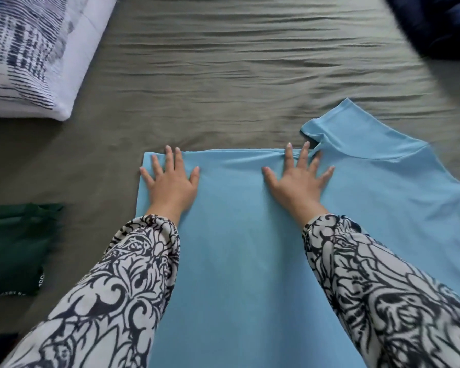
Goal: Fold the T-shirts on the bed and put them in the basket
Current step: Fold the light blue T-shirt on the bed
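Head view, steeply down, close.

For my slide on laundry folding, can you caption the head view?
Both hands, left and right, press flat on a light blue T-shirt spread on the bed.

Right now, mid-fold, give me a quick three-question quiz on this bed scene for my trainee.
1. True or false: both hands press flat on the light blue T-shirt.
2. Which garment lies folded at the left edge of the bed? A) dark green garment B) red garment C) yellow garment
3. Fill in: the right hand's fingertips lie close to the shirt's ____.

Key:
1. True; left hand and right hand lie spread, fingers straight.
2. A, the dark green garment.
3. Collar.
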